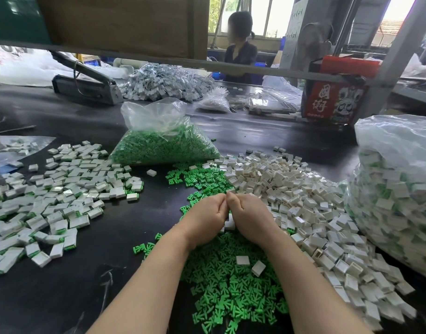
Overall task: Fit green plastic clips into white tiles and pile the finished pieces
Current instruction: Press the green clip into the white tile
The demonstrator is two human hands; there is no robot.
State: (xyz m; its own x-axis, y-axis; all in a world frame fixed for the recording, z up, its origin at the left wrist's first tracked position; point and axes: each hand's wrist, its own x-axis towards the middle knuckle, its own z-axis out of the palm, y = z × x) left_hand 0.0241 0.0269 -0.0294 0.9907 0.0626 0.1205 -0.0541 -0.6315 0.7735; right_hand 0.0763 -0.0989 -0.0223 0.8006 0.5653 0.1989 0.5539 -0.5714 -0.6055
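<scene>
Black table bare between finished pile and left hand.

Small factory assembly bench, heaps of white tiles, bagged green clips, another worker behind

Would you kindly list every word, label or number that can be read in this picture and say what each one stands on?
"国潮": large white Chinese characters on the red carton at the far right of the table; this reading is uncertain because they are stylised.
Small print along the carton's bottom edge: too small to read.
Dark marks on the grey panel behind the carton: too blurred to read.
No other text is visible.
</scene>
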